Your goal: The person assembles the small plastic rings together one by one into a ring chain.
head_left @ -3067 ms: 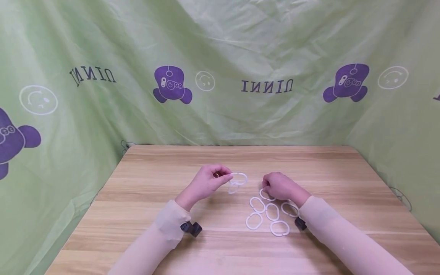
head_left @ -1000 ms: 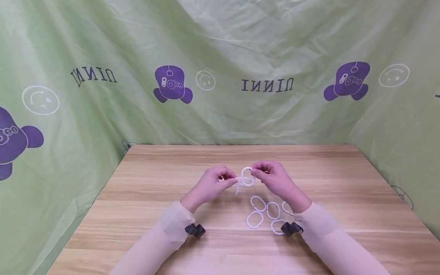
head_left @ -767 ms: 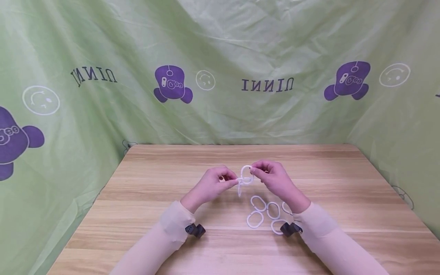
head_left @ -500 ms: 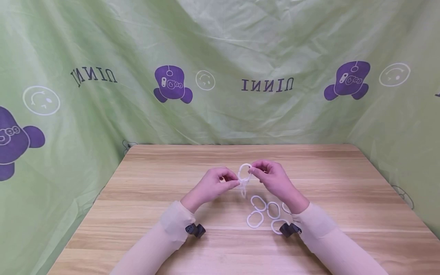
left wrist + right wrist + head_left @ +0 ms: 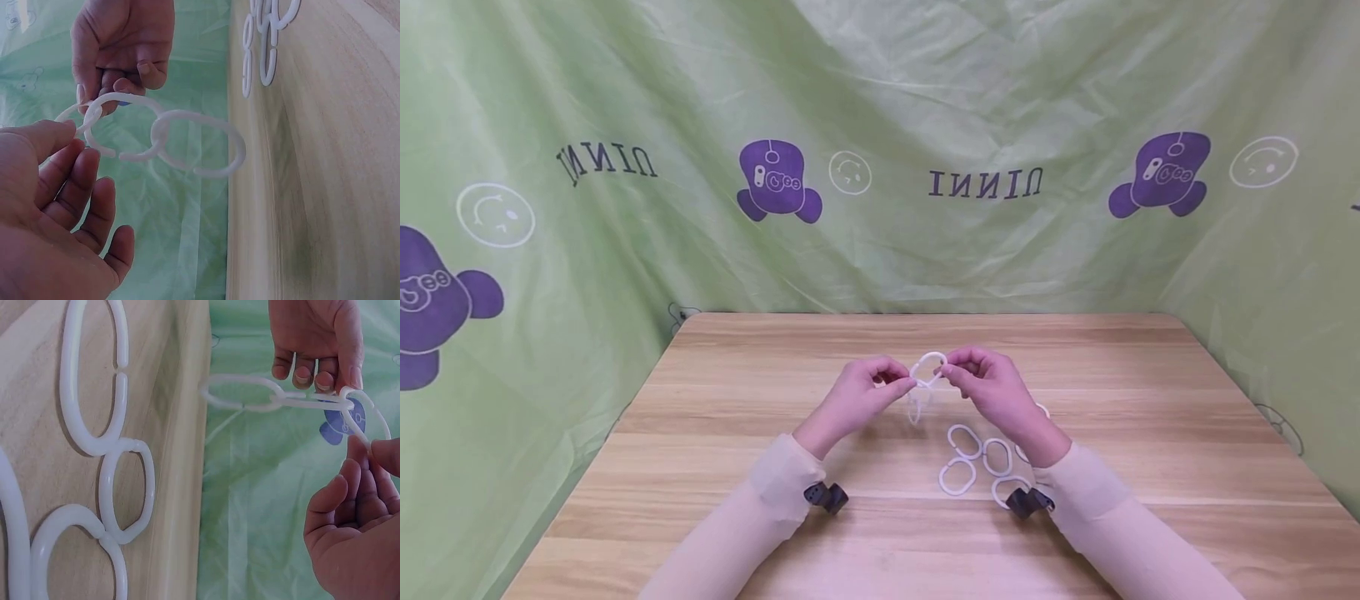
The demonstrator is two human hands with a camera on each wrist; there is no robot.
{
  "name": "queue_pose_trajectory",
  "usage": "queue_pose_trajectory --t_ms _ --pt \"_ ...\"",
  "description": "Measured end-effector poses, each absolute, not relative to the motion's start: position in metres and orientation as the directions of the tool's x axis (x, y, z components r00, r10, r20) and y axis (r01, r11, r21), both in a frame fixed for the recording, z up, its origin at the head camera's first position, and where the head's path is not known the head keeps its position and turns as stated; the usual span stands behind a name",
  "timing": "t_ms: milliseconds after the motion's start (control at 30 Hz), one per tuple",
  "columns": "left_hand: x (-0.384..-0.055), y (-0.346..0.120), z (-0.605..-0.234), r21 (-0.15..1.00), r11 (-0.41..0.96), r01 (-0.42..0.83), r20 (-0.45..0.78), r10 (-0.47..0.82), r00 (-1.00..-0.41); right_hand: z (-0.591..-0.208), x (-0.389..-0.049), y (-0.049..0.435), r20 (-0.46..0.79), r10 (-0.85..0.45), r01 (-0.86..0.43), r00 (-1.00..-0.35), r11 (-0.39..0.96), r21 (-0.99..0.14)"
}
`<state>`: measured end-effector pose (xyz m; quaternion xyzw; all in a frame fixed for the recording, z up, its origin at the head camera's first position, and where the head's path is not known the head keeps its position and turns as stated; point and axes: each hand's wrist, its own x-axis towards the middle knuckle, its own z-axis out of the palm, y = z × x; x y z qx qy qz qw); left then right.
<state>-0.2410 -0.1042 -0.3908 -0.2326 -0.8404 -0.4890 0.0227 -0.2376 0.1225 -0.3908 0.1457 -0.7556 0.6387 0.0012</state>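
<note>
My left hand [image 5: 861, 392] and right hand [image 5: 996, 392] meet above the table, both pinching one white oval plastic chain link [image 5: 931, 355] between thumb and fingers. The right hand has its right side; the left fingertips are at its lower left, where it passes through a second link [image 5: 134, 98]. A third link [image 5: 237, 150] hangs from the far end of that one, so three are strung in a row. Each of the two hanging links shows a small split in its side. The left hand's other fingers are loosely bent.
Several loose white links, such as one link [image 5: 70, 381], lie on the wooden table [image 5: 760, 333] near the right forearm, which partly covers some. Black wrist cameras, like the left camera [image 5: 826, 497], hang under both sleeves. A green printed curtain [image 5: 895, 267] surrounds the table.
The right hand has lifted a link from the table and brought it left to the two linked ones in the left hand. That link has tilted and now hooks through the upper one.
</note>
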Motion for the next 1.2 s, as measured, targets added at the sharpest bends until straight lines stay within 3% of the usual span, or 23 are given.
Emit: queue_pose_trajectory --t_ms 200,667,933,1200 --pt "-0.243 -0.105 -0.391 0.818 0.396 0.417 0.289 0.344 -0.893 -0.392 -0.237 0.122 0.192 -0.253 -0.237 -0.948 0.165 -0.957" --pt "-0.242 -0.106 -0.390 0.811 0.379 0.446 0.332 0.330 -0.884 -0.400 -0.239 0.140 0.167 -0.361 -0.301 -0.918 0.358 -0.884" --pt "-0.242 -0.107 -0.389 0.808 0.367 0.461 0.347 0.336 -0.876 -0.417 -0.247 0.152 0.077 -0.482 -0.378 -0.873 0.568 -0.731" --pt "-0.241 -0.106 -0.389 0.806 0.360 0.469 0.344 0.360 -0.867 -0.424 -0.253 0.157 -0.049 -0.561 -0.435 -0.827 0.692 -0.576"
